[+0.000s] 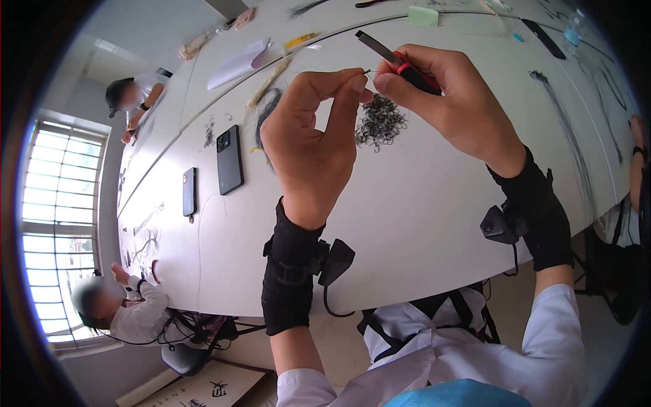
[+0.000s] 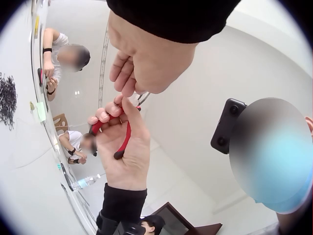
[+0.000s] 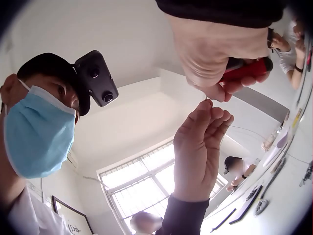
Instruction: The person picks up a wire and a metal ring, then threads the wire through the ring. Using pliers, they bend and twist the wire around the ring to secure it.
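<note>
Held up over the table, my left hand (image 1: 312,136) pinches a thin dark piece of wire (image 1: 367,71) between thumb and forefinger. Close by on the right, my right hand (image 1: 461,95) grips red-handled pliers (image 1: 422,80), their grey nose pointing up and left, away from the wire. The right thumb and forefinger tips are right beside the wire's end. In the left wrist view the pliers' handles (image 2: 124,142) lie across the right palm, partly under the fingers. Below the hands, a pile of small dark wire loops (image 1: 381,122) lies on the white table (image 1: 420,224).
Two phones (image 1: 230,159) lie left of the hands, near a bundle of dark wire (image 1: 270,108). Long dark strands (image 1: 566,122) stretch along the right side, with a water bottle (image 1: 574,27) beyond. Other people sit around the table.
</note>
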Demonstrator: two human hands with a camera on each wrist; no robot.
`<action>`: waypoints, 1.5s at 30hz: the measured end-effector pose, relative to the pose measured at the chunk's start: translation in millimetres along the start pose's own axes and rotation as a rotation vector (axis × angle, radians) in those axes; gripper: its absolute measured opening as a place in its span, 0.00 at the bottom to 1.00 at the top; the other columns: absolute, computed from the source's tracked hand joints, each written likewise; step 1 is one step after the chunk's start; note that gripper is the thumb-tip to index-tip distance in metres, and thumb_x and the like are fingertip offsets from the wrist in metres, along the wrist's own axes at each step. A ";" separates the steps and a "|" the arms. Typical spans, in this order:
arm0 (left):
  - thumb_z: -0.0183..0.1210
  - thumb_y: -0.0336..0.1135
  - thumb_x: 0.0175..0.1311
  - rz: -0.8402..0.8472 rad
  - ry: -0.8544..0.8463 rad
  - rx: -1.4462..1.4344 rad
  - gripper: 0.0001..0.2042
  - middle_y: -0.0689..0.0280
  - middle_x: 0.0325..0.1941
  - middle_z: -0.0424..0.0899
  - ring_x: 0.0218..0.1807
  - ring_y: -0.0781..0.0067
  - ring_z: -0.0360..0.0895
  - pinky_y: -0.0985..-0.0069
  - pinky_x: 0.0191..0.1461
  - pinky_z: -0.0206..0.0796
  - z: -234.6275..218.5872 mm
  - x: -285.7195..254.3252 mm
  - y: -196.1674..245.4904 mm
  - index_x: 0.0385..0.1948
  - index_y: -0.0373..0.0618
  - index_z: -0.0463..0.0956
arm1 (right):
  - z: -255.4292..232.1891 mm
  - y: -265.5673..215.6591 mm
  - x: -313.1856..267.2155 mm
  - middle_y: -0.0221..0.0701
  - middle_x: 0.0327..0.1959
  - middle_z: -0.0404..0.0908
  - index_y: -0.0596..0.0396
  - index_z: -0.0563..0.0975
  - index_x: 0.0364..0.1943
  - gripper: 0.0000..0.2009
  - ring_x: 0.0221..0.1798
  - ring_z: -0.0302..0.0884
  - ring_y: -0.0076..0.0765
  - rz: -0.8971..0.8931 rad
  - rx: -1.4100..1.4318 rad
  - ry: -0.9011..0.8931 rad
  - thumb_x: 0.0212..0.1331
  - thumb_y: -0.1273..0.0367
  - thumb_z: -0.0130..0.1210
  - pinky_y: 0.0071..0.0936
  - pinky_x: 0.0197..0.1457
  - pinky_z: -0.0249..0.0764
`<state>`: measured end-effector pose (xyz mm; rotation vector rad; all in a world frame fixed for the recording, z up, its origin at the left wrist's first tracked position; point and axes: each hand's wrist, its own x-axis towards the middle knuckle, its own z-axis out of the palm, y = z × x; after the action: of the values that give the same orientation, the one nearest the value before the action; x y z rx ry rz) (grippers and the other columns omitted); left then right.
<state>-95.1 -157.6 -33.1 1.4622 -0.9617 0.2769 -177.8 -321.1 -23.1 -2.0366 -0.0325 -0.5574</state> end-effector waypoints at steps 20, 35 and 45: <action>0.61 0.22 0.68 -0.002 -0.169 -0.005 0.04 0.60 0.35 0.87 0.38 0.75 0.84 0.79 0.48 0.75 -3.1 -0.5 2.3 0.40 0.30 0.80 | -4.7 10.5 5.4 0.22 0.28 0.73 0.58 0.78 0.36 0.12 0.31 0.66 0.18 -0.051 0.046 -0.007 0.69 0.62 0.57 0.18 0.39 0.63; 0.64 0.24 0.62 0.073 -0.149 0.177 0.02 0.62 0.29 0.86 0.31 0.73 0.85 0.80 0.35 0.72 -1.2 -0.3 -1.1 0.33 0.38 0.80 | -5.1 -10.2 -4.0 0.29 0.25 0.74 0.59 0.77 0.37 0.10 0.31 0.68 0.25 -0.403 -0.296 0.134 0.66 0.65 0.60 0.23 0.42 0.67; 0.64 0.22 0.62 0.169 -0.087 0.132 0.03 0.61 0.31 0.87 0.33 0.74 0.84 0.80 0.39 0.73 1.6 -1.9 -6.2 0.34 0.36 0.80 | -7.4 3.5 4.0 0.22 0.28 0.71 0.55 0.79 0.36 0.15 0.35 0.64 0.21 0.071 0.233 -0.083 0.66 0.56 0.58 0.21 0.42 0.61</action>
<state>-92.5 -159.3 -39.0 1.5248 -1.1582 0.4086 -176.1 -329.9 -21.3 -1.8250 -0.0716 -0.4052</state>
